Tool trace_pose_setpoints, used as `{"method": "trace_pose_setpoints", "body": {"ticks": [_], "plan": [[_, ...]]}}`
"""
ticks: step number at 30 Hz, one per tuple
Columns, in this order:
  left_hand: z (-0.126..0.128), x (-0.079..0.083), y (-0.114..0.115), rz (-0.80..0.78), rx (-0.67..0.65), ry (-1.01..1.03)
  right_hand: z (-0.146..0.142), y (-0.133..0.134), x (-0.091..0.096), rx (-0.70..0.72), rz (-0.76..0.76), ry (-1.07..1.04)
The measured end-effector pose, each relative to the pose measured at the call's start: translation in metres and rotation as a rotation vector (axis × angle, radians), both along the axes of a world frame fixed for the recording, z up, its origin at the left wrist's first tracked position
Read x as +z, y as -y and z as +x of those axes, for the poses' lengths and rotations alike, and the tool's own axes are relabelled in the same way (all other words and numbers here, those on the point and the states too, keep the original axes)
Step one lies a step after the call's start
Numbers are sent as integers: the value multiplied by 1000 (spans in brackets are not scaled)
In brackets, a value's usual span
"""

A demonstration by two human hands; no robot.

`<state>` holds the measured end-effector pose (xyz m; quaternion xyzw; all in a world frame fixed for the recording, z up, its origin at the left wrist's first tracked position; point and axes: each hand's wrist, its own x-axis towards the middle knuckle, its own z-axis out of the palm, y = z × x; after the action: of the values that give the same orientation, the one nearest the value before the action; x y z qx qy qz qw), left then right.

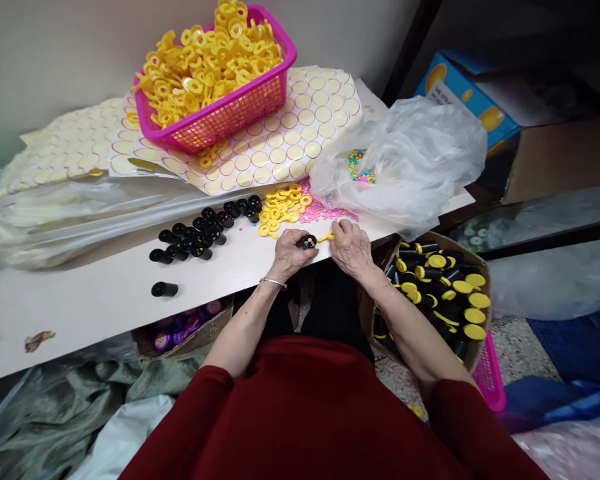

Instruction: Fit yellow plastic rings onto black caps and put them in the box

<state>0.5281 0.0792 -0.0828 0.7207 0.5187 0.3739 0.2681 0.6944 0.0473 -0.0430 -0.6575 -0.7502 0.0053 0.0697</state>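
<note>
My left hand (291, 255) is closed around a small black tube (309, 241), its open top facing up with coloured beads inside. Just to the right, my right hand (351, 248) pinches a yellow plastic cap piece (326, 237) beside the tube's mouth. Beyond my hands lies a loose pile of yellow cap pieces (280, 210), with pink beads (323, 212) spread alongside. To the left stand several black tubes (200, 230), some with coloured beads showing in their tops. One more black tube (165, 289) lies apart, nearer the table's front edge.
A pink basket (220, 123) heaped with yellow pieces rests on sticker sheets (325, 100). A clear plastic bag (410, 153) holding coloured beads is at the right. Below the table edge, a cardboard box (484, 267) contains yellow-capped black tubes; another box (143, 347) holds purple items.
</note>
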Motion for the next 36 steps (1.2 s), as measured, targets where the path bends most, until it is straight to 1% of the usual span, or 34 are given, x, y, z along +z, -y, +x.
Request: {"method": "trace_pose_setpoints", "body": {"ticks": [2, 5, 7, 10, 12, 15, 16, 18, 20, 22, 24, 27, 30, 36], "plan": [[0, 1, 0, 0, -7, -16, 3, 0, 0, 28, -11, -95], [1, 2, 1, -13, -30, -26, 8, 1, 2, 109, -53, -212], [1, 3, 1, -25, -40, -26, 10, -1, 3, 141, -86, -213], [1, 3, 2, -26, -42, -14, 11, -6, 2, 147, -116, -175], [1, 4, 2, -24, -43, -15, 12, -9, -1, 121, -94, -227], [1, 5, 2, -20, -61, -35, 11, -12, -3, 57, 11, -466], [1, 5, 2, -14, -69, -42, 9, -12, -1, 60, 40, -550], [2, 3, 1, 6, -79, -52, 1, -9, 3, 123, 58, -644], [2, 0, 0, 22, -65, -44, -9, -6, 9, 203, 49, -623], [3, -3, 0, 26, -40, -23, -19, -4, 11, 235, 55, -556], [3, -5, 1, 23, -26, -8, -24, -4, 9, 233, 90, -512], [3, -6, 2, 28, -31, -21, -24, -6, 3, 235, 137, -504], [2, -6, 2, 37, -24, -24, -24, -7, 0, 253, 138, -518], [4, -7, 1, 6, -37, -9, -25, -5, 9, 266, 135, -455]]}}
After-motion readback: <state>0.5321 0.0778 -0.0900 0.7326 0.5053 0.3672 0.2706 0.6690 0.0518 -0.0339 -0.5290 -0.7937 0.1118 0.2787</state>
